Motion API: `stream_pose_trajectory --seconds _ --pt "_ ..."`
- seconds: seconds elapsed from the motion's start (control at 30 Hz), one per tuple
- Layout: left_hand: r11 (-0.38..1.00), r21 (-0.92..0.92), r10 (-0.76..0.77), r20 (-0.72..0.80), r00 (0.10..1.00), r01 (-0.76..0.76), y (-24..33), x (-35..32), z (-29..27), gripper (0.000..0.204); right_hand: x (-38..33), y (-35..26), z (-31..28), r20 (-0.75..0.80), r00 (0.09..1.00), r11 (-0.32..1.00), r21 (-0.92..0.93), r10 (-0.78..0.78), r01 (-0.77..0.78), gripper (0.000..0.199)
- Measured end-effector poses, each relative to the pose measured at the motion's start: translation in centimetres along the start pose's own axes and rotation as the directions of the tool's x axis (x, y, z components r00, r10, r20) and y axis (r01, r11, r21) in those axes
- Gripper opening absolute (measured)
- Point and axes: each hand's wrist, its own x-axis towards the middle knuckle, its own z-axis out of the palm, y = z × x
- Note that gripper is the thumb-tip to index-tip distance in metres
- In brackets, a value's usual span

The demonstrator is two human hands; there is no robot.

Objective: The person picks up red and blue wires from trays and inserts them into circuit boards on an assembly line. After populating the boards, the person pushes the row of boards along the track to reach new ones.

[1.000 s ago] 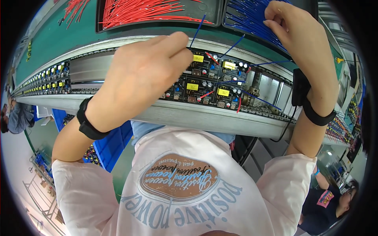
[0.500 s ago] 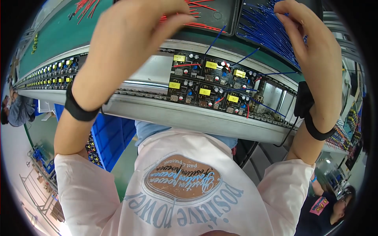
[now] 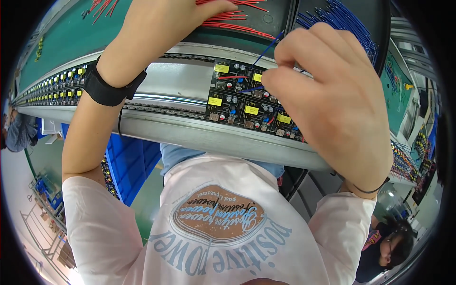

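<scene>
My right hand (image 3: 332, 95) is over the circuit boards (image 3: 229, 99), thumb and fingertips pinched on a blue wire (image 3: 252, 89). The wire's tip points left across the upper row of the boards. These boards are black, with yellow block parts and small capacitors, and a red wire (image 3: 232, 77) lies across one of them. Another blue wire (image 3: 267, 49) leans up from the boards. My left hand (image 3: 164, 21) reaches over the red wires (image 3: 223, 21) in a black tray (image 3: 268, 10). Its thumb stretches across them; the other fingers are beyond the upper edge, so their grip is hidden.
A conveyor rail (image 3: 190, 128) runs across in front of me, with more boards (image 3: 57, 91) along it at the left. Blue wires (image 3: 342, 21) fill another black tray at upper right. A blue bin (image 3: 133, 166) stands below the rail. Another person (image 3: 387, 247) is at lower right.
My right hand has come from the blue wire tray down and left over the boards, now with a blue wire. My left hand has moved up over the red wires.
</scene>
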Motion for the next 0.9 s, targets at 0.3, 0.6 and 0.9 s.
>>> stream_pose_trajectory --seconds 0.3,0.6,0.9 --pt "0.982 0.06 0.18 -0.021 0.984 -0.178 -0.4 0.1 0.7 0.014 -0.6 0.1 2.0 -0.061 0.994 0.99 0.105 -0.087 0.093 0.014" --pt "0.902 0.13 0.432 -0.281 0.857 -0.412 1.0 0.8 0.1 0.01 -0.6 0.1 2.9 -0.071 0.991 0.986 0.112 -0.116 0.123 0.015" --pt "0.952 -0.144 0.221 -0.285 0.933 -0.269 2.0 0.6 -1.2 0.006 -1.2 0.1 3.3 -0.004 0.994 0.986 0.129 -0.109 0.109 0.014"
